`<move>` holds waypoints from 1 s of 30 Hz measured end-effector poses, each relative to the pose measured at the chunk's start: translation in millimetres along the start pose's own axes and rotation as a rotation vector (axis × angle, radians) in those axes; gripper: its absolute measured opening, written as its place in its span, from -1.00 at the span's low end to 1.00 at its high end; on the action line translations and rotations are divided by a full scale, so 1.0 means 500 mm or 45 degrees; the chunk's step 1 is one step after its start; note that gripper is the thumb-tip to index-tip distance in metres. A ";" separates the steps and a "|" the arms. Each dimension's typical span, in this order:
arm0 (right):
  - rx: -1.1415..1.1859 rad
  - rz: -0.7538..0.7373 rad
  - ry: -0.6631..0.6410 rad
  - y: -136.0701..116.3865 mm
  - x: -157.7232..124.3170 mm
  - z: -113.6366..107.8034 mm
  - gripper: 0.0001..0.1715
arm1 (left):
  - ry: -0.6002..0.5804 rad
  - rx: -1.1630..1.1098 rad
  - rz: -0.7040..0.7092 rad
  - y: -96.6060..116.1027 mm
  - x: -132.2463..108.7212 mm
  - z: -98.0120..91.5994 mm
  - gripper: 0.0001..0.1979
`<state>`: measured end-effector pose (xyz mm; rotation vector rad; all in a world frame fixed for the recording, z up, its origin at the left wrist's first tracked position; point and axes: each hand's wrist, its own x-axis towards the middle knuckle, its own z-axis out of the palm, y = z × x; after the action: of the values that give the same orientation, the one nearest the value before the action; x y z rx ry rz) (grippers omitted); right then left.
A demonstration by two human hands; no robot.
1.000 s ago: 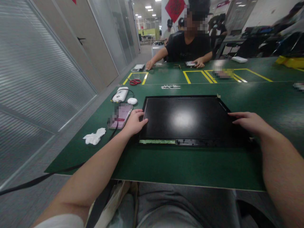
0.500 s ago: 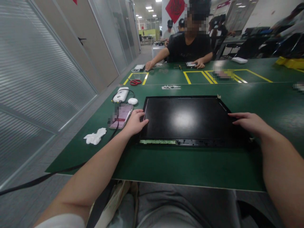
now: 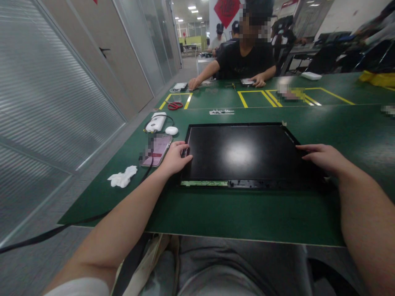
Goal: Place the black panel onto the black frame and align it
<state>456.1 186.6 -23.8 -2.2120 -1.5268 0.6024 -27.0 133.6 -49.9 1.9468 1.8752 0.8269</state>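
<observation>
A black flat display panel (image 3: 212,158) in a thin frame lies face up on the green table (image 3: 247,218). Along its near edge runs a green circuit strip (image 3: 204,183), on the left half. My left hand (image 3: 177,158) grips the panel's left edge, thumb on top and fingers at the outer side. At the right edge, my right hand (image 3: 322,156) holds the frame the same way, its fingertips partly hidden. A phone (image 3: 159,150) with a pinkish screen lies just left of my left hand, a dark cable across it.
Left of the panel are a white power bank (image 3: 156,122), a white oval case (image 3: 171,130) and crumpled tissue (image 3: 123,176). Red-handled scissors (image 3: 175,106) and small white strips (image 3: 221,111) lie farther back. Across the table sits a person (image 3: 247,57), both hands on small items.
The view has shifted very slightly. Both of my hands stay on the panel's edges, and the panel has not visibly moved on the table.
</observation>
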 end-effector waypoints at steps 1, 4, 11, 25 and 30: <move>0.001 -0.011 -0.003 0.002 0.002 0.000 -0.40 | 0.003 0.024 0.007 0.004 -0.001 0.000 -0.54; 0.007 -0.020 -0.004 0.007 0.005 0.001 -0.39 | -0.004 0.073 0.005 0.013 -0.003 -0.001 -0.50; -0.024 0.007 0.036 0.000 -0.002 0.004 -0.44 | -0.006 0.146 0.074 0.020 -0.009 -0.005 -0.50; -0.087 -0.042 0.055 0.002 0.004 0.005 -0.53 | -0.125 0.490 0.126 0.032 -0.009 -0.022 -0.60; -0.129 -0.051 0.051 -0.006 -0.003 0.003 -0.52 | -0.143 0.580 0.151 0.035 -0.009 -0.021 -0.58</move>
<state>452.5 186.2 -23.1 -2.2469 -1.6100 0.4751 -19.2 125.9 -32.2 2.3303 2.0264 0.3235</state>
